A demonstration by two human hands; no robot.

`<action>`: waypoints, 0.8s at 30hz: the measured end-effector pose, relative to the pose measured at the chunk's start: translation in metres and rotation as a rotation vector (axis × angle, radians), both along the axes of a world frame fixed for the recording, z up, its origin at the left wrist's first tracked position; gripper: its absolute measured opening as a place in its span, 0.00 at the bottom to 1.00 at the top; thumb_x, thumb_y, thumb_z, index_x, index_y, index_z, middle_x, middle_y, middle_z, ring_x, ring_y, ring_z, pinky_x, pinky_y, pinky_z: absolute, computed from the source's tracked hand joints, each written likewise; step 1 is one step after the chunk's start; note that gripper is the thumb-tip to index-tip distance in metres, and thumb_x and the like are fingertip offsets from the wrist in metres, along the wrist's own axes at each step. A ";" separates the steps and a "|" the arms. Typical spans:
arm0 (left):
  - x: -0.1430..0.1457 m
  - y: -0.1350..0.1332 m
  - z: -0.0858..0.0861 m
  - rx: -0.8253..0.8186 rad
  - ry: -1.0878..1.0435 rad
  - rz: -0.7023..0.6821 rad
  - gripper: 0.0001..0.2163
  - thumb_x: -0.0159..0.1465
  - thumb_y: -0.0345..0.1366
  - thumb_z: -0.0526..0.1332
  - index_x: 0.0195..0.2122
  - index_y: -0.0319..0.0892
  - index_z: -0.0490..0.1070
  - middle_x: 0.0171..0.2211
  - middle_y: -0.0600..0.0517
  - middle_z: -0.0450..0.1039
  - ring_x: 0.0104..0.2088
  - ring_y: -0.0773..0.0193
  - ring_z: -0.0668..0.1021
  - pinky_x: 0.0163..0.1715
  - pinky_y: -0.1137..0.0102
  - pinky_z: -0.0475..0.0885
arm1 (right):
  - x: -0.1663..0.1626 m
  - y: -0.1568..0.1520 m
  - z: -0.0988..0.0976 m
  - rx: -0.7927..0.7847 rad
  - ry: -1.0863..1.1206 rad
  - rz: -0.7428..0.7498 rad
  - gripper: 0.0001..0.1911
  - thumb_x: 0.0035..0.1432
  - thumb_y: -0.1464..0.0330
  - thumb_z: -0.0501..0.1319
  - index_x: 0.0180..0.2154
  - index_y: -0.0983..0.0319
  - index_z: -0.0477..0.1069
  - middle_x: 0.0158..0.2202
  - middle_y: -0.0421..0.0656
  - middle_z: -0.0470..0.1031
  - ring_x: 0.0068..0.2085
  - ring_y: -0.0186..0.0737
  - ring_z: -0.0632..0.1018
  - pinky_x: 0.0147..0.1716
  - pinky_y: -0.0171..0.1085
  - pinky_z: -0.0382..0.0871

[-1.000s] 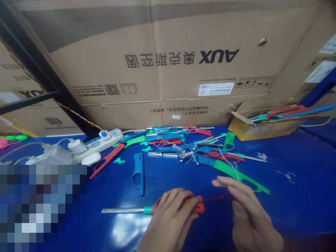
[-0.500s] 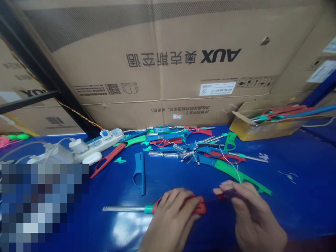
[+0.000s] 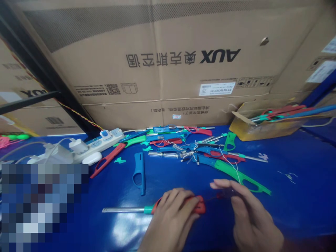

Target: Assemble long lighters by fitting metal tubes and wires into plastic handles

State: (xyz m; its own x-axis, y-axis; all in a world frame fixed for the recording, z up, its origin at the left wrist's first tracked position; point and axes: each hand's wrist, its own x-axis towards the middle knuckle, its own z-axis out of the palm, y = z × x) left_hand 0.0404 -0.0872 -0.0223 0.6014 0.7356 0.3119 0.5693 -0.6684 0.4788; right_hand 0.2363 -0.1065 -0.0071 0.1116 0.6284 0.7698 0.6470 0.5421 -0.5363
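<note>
My left hand [image 3: 172, 217] is wrapped over the body of a red gas lighter [image 3: 201, 205], pressing it on the blue table. The lighter's metal tube [image 3: 123, 210] points left from a teal collar. My right hand [image 3: 252, 213] grips a slim screwdriver [image 3: 219, 196] with a red and dark handle, partly hidden and blurred. Its thin shaft reaches toward the right end of the lighter; whether the tip touches is unclear. Beyond my left hand lies a blue lighter shell [image 3: 139, 173], and farther right a green one [image 3: 240, 175].
Lighter parts [image 3: 168, 141] in several colours, with wires and clear tubes, spread across the back. An open carton [image 3: 262, 131] with lighters stands at the right rear. A white power strip [image 3: 105, 140] with plugs is at left. A large cardboard wall [image 3: 162, 80] closes off the back.
My right index finger has lifted and straightened, and the fingers have loosened somewhat around the screwdriver. My left hand and the red lighter have barely moved.
</note>
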 end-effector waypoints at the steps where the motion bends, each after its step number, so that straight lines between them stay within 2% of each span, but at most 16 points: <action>1: 0.000 0.000 0.000 0.002 0.005 0.005 0.13 0.73 0.36 0.56 0.57 0.48 0.71 0.50 0.49 0.74 0.48 0.57 0.75 0.46 0.63 0.74 | -0.001 0.000 0.000 0.012 0.014 0.013 0.16 0.66 0.77 0.54 0.50 0.57 0.72 0.38 0.41 0.82 0.37 0.40 0.84 0.35 0.37 0.81; 4: 0.000 0.000 -0.002 0.017 0.021 0.015 0.12 0.73 0.36 0.56 0.56 0.47 0.71 0.50 0.49 0.74 0.48 0.57 0.75 0.45 0.62 0.74 | -0.002 0.003 -0.001 0.058 0.074 0.067 0.13 0.66 0.76 0.56 0.46 0.58 0.74 0.35 0.41 0.82 0.34 0.39 0.83 0.32 0.36 0.80; 10: -0.001 0.000 -0.001 0.038 0.015 0.013 0.13 0.73 0.36 0.56 0.57 0.48 0.70 0.51 0.50 0.74 0.48 0.56 0.76 0.46 0.62 0.73 | 0.000 0.006 -0.006 0.112 0.240 0.145 0.12 0.61 0.75 0.64 0.46 0.58 0.74 0.33 0.41 0.80 0.37 0.40 0.81 0.34 0.39 0.80; 15: -0.001 0.000 0.000 0.021 0.024 0.014 0.13 0.72 0.36 0.57 0.56 0.48 0.70 0.51 0.50 0.74 0.48 0.56 0.75 0.46 0.62 0.73 | 0.001 0.003 -0.020 0.012 0.233 0.141 0.15 0.62 0.76 0.62 0.49 0.58 0.73 0.37 0.44 0.79 0.39 0.40 0.81 0.34 0.38 0.80; 19: -0.001 0.001 -0.001 0.013 0.023 0.002 0.13 0.72 0.36 0.57 0.57 0.48 0.69 0.51 0.50 0.74 0.48 0.55 0.75 0.46 0.61 0.73 | 0.002 0.001 -0.040 -0.100 0.225 0.028 0.20 0.63 0.74 0.63 0.56 0.60 0.71 0.44 0.47 0.78 0.41 0.41 0.82 0.40 0.39 0.80; 24: -0.001 0.001 -0.003 0.004 0.022 -0.003 0.15 0.71 0.32 0.58 0.58 0.48 0.68 0.52 0.50 0.73 0.49 0.54 0.75 0.46 0.60 0.73 | 0.003 0.001 -0.050 -0.132 0.229 0.009 0.27 0.63 0.71 0.64 0.62 0.57 0.66 0.45 0.46 0.80 0.41 0.42 0.83 0.41 0.40 0.81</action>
State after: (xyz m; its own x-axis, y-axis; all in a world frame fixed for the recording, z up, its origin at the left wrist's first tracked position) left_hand 0.0399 -0.0862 -0.0252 0.6105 0.7322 0.3018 0.5772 -0.6723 0.4636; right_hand 0.2395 -0.1058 -0.0573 0.2675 0.7237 0.6361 0.4955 0.4628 -0.7350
